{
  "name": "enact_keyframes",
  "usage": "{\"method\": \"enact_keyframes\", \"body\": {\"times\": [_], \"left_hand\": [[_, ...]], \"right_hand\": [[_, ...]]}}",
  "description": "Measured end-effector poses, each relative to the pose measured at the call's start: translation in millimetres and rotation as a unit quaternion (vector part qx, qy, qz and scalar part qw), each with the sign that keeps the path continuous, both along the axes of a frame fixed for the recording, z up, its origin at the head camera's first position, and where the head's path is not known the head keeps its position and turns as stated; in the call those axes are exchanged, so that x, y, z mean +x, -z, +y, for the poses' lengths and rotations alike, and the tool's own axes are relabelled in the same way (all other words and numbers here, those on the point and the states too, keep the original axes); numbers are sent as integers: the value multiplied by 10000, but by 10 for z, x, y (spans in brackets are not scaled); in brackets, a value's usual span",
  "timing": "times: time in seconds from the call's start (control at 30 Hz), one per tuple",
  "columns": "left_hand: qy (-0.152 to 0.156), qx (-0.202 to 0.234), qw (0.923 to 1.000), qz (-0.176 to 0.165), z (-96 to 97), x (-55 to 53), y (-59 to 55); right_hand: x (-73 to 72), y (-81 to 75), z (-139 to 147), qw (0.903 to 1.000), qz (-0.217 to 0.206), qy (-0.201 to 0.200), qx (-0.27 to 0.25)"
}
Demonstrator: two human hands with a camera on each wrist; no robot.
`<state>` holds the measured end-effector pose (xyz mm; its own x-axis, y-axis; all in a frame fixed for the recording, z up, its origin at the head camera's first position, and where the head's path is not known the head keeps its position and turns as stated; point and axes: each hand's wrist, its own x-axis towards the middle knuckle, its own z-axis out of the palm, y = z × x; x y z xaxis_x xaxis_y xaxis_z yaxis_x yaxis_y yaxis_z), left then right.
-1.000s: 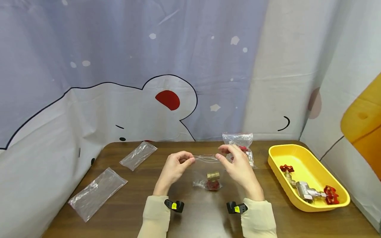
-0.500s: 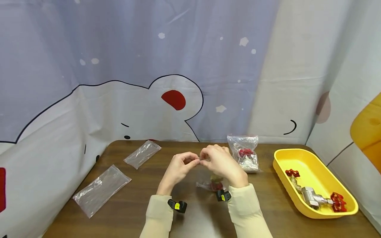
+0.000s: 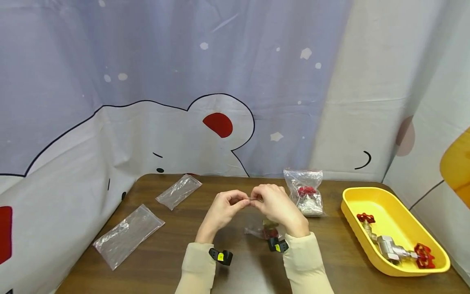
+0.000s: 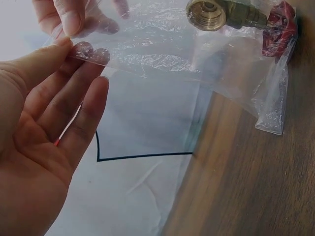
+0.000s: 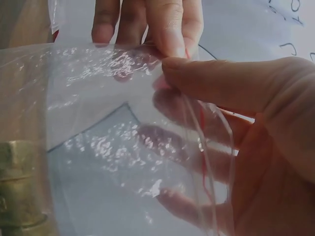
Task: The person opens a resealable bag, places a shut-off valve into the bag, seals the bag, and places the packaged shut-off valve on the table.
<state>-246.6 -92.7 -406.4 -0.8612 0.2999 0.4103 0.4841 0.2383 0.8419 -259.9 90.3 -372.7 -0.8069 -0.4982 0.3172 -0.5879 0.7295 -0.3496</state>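
Note:
Both hands meet at the top edge of a clear zip bag [image 4: 162, 64] over the middle of the table. Thumb and index finger of my left hand [image 3: 223, 210] pinch its mouth at one corner. My right hand [image 3: 278, 207] pinches the same edge close beside them, its other fingers spread behind the film in the right wrist view. Along this edge runs a red line [image 5: 203, 147]. Low in the bag lies a brass valve [image 4: 211, 14] with a red handwheel [image 4: 279, 32], partly covered by my right hand in the head view.
At the right stands a yellow tray [image 3: 398, 271] holding valves with red handwheels. A filled zip bag [image 3: 303, 179] sits at the back, right of my hands. Two flat clear bags [image 3: 128, 234] lie on the left of the wooden table [image 3: 165, 261]. A curtain hangs behind.
My right hand has moved left along the bag's mouth, up to my left hand. The mouth, parted before, now looks like a thin line. The view has shifted slightly.

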Motion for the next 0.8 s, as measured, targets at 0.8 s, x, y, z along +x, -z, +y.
{"method": "enact_keyframes", "body": {"times": [0.8], "left_hand": [[77,-134,9997,-193,-19,3,-16]], "right_hand": [[-17,10,89,10000,44,2,-1]]}}
